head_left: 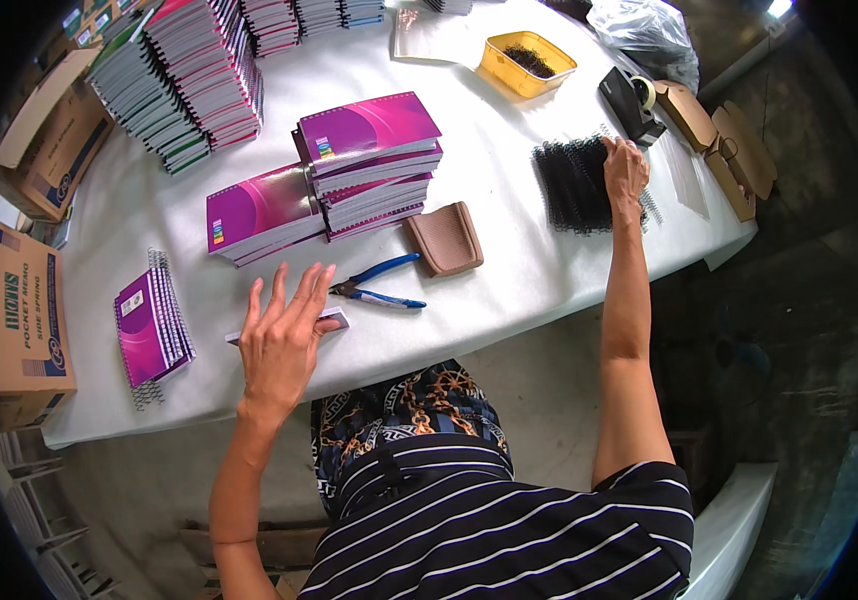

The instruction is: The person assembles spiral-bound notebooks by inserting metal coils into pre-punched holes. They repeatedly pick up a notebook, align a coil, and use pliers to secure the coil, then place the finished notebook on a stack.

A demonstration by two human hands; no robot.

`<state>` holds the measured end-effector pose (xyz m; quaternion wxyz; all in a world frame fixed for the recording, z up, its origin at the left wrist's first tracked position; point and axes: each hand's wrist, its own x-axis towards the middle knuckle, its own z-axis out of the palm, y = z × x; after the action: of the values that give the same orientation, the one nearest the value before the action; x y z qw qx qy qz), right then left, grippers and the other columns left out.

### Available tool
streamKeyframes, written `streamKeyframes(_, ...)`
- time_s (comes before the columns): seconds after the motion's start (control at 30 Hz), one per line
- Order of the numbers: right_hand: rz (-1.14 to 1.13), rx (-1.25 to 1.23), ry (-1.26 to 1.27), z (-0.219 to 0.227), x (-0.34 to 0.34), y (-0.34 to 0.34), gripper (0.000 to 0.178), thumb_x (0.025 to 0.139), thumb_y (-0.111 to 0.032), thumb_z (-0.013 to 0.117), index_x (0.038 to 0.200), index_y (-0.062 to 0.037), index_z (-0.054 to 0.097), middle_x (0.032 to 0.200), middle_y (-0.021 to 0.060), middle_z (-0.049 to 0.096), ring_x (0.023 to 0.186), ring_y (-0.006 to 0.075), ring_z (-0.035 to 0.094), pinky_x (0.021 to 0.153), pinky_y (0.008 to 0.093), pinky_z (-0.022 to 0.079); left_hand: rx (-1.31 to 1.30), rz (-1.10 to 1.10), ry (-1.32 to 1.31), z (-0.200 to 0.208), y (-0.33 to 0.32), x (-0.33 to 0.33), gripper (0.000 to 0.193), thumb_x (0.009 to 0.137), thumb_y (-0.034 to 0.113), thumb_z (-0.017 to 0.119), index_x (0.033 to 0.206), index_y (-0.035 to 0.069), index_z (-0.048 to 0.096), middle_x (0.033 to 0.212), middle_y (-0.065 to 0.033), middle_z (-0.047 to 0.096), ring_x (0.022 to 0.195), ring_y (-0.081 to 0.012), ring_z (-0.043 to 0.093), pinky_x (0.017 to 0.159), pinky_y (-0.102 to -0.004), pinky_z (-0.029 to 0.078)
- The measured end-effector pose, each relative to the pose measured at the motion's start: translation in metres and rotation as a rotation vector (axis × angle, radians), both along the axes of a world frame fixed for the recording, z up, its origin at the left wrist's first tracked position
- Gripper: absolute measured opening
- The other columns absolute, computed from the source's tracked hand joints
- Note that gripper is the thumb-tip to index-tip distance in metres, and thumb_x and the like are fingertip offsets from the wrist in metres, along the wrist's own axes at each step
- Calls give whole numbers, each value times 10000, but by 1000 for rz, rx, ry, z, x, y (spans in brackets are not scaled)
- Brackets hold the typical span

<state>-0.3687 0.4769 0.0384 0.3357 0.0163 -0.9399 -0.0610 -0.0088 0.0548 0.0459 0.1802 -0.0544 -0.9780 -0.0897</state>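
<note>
My left hand lies with fingers spread over a small memo pad near the table's front edge, covering most of it. My right hand reaches to the right, its fingertips closed on the edge of a pile of black binding coils; the exact coil in the pinch is hard to make out. Just beyond my left hand lie blue-handled pliers, jaws toward the hand. Stacks of purple-covered memo pads stand behind them. Farther left are several purple pads with coils through their edges.
A brown block-shaped holder sits beside the purple stacks. A yellow tub of dark coils and a black tape dispenser stand at the back right. Tall stacks of spiral notebooks rise at back left. Cardboard boxes flank the table.
</note>
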Motion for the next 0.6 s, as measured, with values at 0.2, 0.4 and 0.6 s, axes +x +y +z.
streamKeyframes(0.2,469,-97,86,52,52,-63,223,909,-164,648,1074,-18,683,957,134,687,867,279,662,770,397,531,15,56,7,-2,0,-1,621,822,320,697,1399,177,516,1307,-40,611,1226,-342,543,1058,-528,366)
streamKeyframes(0.4,1240,-779,-752,39,222,-212,283,770,23,749,1038,-68,728,911,78,662,760,158,630,655,304,518,-76,84,29,-3,-2,-5,626,835,337,678,1425,262,485,1333,-34,596,1290,-332,492,1085,-588,306)
streamKeyframes(0.6,1183,-823,-971,17,240,-241,212,803,-39,742,1012,-72,727,889,66,637,731,186,613,667,355,487,-41,57,25,-5,-3,-5,646,806,386,706,1410,274,508,1284,-41,629,1199,-348,570,1032,-561,397)
